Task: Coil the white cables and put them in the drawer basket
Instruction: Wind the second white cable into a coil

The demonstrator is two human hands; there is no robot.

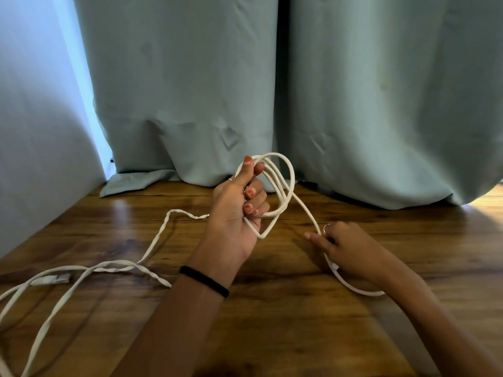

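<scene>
My left hand (236, 210) is raised above the wooden table (285, 322), fingers curled round several loops of a white cable (283, 186). From the loops one strand runs down to my right hand (345, 246), which pinches it low over the table. Beyond that hand the cable curves under my right wrist. More white cable (152, 248) trails left across the table, twisted over itself. Its plug end (50, 280) lies near the left edge. No drawer basket is in view.
Pale green curtains (190, 91) hang behind the table, their hems resting on its far edge. A light wall (32, 131) borders the table on the left. Sunlight falls on the table's far right corner (487, 200).
</scene>
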